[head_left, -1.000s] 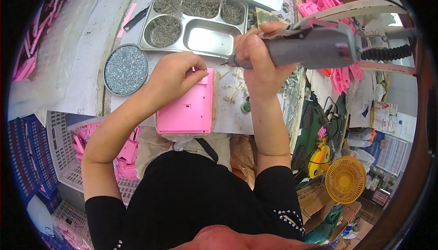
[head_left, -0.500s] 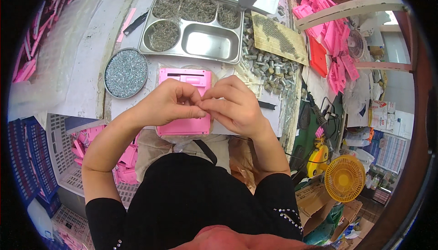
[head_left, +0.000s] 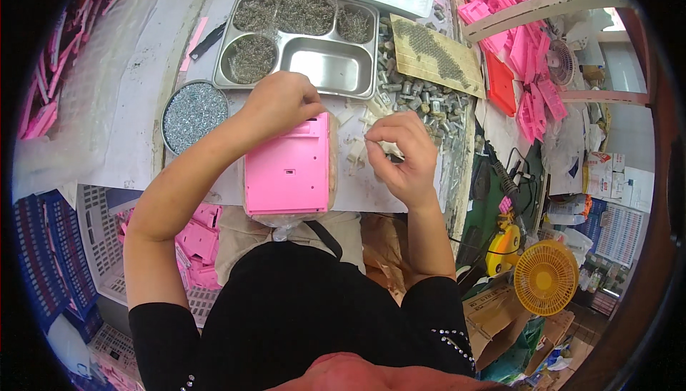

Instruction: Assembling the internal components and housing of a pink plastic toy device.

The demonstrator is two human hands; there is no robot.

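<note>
Pink casing (head_left: 286, 177) lies on white bench (head_left: 363, 194), metal tray (head_left: 330, 66) beyond. Left hand (head_left: 280, 102) at its far edge, right hand (head_left: 409, 154) beside; fingers narrow, contents unclear. Yellow fan (head_left: 546, 277), lower right.

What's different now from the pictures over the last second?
The right hand has let go of the grey power screwdriver, met the left hand over the pink panel, then moved right, clear of it. The left hand went down the panel to meet it, then back up to its top edge. The panel and the pile of small silver parts stayed put.
</note>
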